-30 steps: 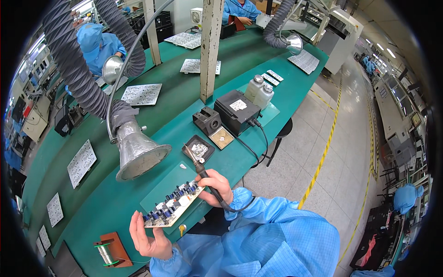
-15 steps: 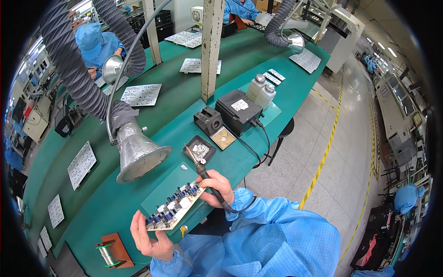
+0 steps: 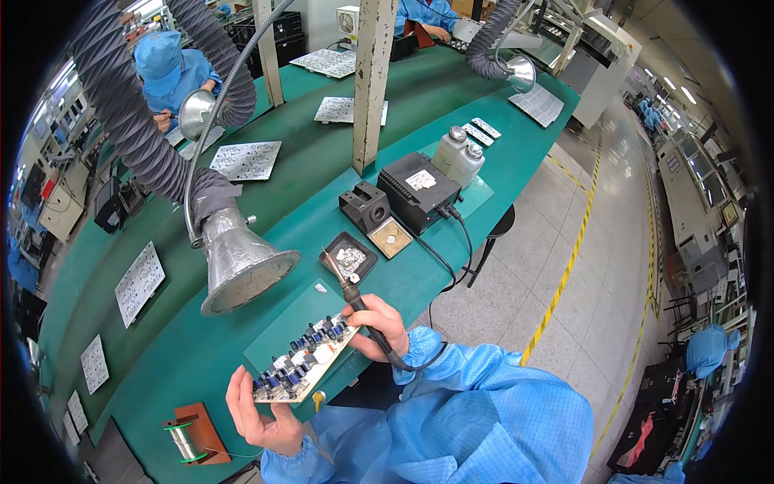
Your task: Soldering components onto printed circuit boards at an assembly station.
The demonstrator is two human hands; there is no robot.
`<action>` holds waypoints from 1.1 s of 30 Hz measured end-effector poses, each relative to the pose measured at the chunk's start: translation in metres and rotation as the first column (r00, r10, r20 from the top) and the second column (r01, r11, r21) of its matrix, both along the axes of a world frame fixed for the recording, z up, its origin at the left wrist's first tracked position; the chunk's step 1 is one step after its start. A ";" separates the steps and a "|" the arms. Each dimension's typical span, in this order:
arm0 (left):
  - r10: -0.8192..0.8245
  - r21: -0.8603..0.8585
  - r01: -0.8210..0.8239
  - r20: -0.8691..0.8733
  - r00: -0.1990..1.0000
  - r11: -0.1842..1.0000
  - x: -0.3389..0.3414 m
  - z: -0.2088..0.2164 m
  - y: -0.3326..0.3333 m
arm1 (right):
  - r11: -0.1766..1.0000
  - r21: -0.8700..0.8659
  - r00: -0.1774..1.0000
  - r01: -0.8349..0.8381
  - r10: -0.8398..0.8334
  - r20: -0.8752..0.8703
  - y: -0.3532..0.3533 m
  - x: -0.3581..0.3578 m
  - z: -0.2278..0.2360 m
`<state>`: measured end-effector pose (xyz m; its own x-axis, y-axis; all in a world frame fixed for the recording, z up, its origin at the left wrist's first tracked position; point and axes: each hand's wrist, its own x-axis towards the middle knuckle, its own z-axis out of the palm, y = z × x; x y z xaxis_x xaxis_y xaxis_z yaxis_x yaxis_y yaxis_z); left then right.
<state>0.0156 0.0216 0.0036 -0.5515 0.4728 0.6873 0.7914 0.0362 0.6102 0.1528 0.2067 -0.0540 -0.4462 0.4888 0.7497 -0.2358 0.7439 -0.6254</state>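
A circuit board (image 3: 324, 356) crowded with dark blue and black upright parts is held tilted above the near bench edge. My left hand (image 3: 264, 419) grips its left end, thumb on the near side and fingers on the far side. At the other end, my right hand (image 3: 379, 324) pinches the board's corner. That same hand also holds a soldering iron (image 3: 352, 300), its tip pointing up and away, clear of the board. Beyond the tip sits a small black tray (image 3: 369, 267) with silvery scraps. The iron's cord loops over my right sleeve.
A silver fume hood (image 3: 242, 262) on a ribbed duct hangs at left, over the bench. Farther back stand an iron holder (image 3: 364, 207), sponge tray (image 3: 390, 238), black soldering station (image 3: 419, 192) and two bottles (image 3: 458, 157). A solder spool (image 3: 185, 442) lies near left. Flat boards (image 3: 246, 161) line the green belt.
My hands, the board and the iron keep nearly the same pose. The view has shifted slightly. Across the belt, the co-worker's capped head has shifted a little.
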 end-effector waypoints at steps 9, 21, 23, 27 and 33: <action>0.003 -0.020 -0.002 0.026 1.000 1.000 0.001 0.000 -0.005 | 1.000 -0.018 1.000 0.002 -0.002 0.001 -0.004 0.001 -0.002; -0.001 -0.013 0.001 0.020 1.000 1.000 -0.003 0.000 -0.003 | 0.999 0.009 0.996 -0.043 0.042 0.082 0.001 0.007 -0.008; 0.020 -0.022 -0.020 0.028 0.999 1.000 -0.003 -0.002 -0.004 | 0.998 0.048 0.997 -0.051 0.048 0.055 0.004 0.004 -0.016; -0.003 0.040 0.002 0.013 1.000 0.999 -0.006 -0.014 -0.008 | 0.997 0.040 0.996 -0.067 0.064 0.069 0.003 0.004 -0.023; -0.019 0.047 0.019 -0.010 1.000 0.999 -0.007 -0.017 -0.011 | 0.999 0.033 1.000 -0.012 0.012 0.010 -0.002 0.000 -0.021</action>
<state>0.0084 0.0106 -0.0134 -0.5363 0.4500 0.7141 0.7973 -0.0074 0.6035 0.1525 0.2047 -0.0750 -0.4588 0.4586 0.7611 -0.2388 0.7613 -0.6028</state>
